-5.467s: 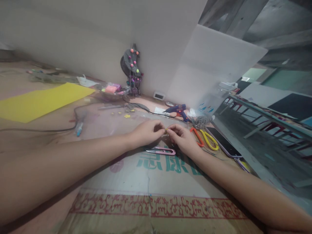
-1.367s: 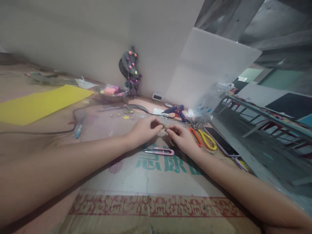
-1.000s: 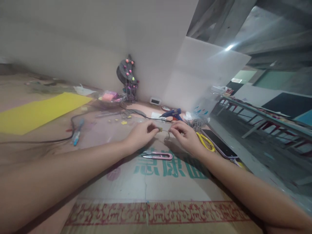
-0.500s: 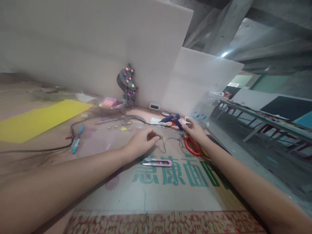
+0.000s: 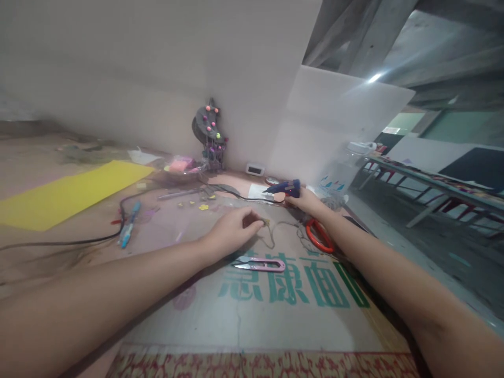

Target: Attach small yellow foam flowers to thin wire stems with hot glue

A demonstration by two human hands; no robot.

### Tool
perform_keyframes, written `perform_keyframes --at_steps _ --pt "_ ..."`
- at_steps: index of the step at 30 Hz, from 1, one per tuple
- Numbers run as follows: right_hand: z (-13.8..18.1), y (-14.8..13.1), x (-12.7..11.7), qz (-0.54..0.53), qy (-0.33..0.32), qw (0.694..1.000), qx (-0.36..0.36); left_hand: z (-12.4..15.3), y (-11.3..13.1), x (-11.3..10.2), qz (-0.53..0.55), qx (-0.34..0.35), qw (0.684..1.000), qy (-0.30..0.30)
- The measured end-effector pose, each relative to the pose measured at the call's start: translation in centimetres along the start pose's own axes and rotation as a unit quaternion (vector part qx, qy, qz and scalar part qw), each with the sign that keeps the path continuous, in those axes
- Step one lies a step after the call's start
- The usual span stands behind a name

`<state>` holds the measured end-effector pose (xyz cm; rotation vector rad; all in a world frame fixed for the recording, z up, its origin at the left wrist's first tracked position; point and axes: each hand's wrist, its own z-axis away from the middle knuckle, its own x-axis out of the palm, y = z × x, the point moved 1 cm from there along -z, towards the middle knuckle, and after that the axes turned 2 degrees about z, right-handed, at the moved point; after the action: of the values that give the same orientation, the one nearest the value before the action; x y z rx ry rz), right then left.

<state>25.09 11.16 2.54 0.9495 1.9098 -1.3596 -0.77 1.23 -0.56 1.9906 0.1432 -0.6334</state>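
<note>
My right hand (image 5: pixel 304 202) is wrapped round the handle of a dark blue glue gun (image 5: pixel 282 188), whose nozzle points left over a white paper (image 5: pixel 258 192). My left hand (image 5: pixel 240 226) is closed in a pinch at the middle of the table, with the end of a thin grey-brown cord (image 5: pixel 272 239) at its fingertips. From there the cord runs right in loose curves. Pink thread snips (image 5: pixel 262 264) lie just in front of the left hand. Beside my right forearm rest red-handled scissors (image 5: pixel 318 236), partly covered by the arm.
A grey crescent-shaped ornament with coloured balls (image 5: pixel 208 128) stands against the white partition. Near it are a plastic bowl with pink material (image 5: pixel 181 167) and a small digital display (image 5: pixel 255 169). At left lie a yellow sheet (image 5: pixel 79 191), a blue pen (image 5: pixel 130 224) and a black cable (image 5: pixel 79 243).
My right hand has closed round the glue gun's handle, where before it only reached to it. The left hand keeps its pinch on the cord. The whole view has shifted slightly.
</note>
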Motion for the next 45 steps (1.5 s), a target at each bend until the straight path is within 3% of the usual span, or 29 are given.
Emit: perform_keyframes --at_steps 7,10,14,19,22,27,32,45 --pt "3.2 -1.6 -1.4 -0.049 -0.012 0.999 0.004 0.0 0.0 0.0 -0.010 -0.005 1.000 -0.001" --pt "5.8 -2.5 -1.5 -0.145 0.035 0.989 -0.019 0.0 -0.1 0.0 -0.008 -0.002 1.000 0.007" --pt "8.7 -3.0 -1.0 -0.169 0.081 0.982 -0.031 0.0 -0.1 -0.1 0.004 -0.003 1.000 0.015" --pt "9.6 -3.3 -0.4 -0.180 0.136 0.974 -0.014 -0.1 0.0 -0.4 0.019 -0.013 0.999 0.026" --pt "10.0 -3.9 -0.3 -0.192 0.137 0.972 -0.001 -0.2 0.0 -0.4 0.023 -0.016 0.999 0.031" --pt "11.7 -5.5 -0.3 -0.126 0.099 0.986 -0.054 -0.2 -0.1 -0.3 0.023 -0.018 0.999 0.033" --pt "12.6 -5.5 -0.2 -0.021 0.117 0.990 -0.071 -0.4 -0.2 -0.5 0.032 -0.025 0.998 0.052" --pt "12.5 -4.2 0.2 0.006 0.087 0.989 -0.122 -0.4 -0.3 -0.6 0.047 -0.028 0.995 0.080"
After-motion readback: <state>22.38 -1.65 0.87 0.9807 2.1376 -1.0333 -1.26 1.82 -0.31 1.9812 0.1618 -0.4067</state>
